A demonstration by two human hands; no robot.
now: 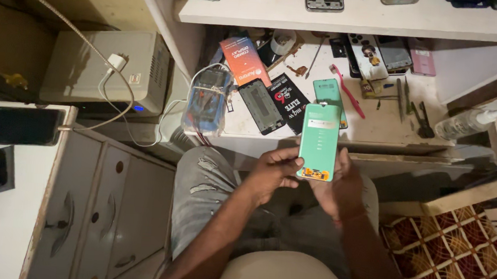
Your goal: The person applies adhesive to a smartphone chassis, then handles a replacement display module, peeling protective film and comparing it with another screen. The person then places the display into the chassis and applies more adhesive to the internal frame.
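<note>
I had the green phone display panel [319,139] upright over my lap, just short of the tabletop [387,131] edge. My left hand [275,173] pinched its left side, the grip closed on the panel; my right hand [343,188] cupped it from behind, likewise holding it. I judged it wisest to press only the edges and keep thumbs clear of the orange flex cable [315,173] at the bottom.
</note>
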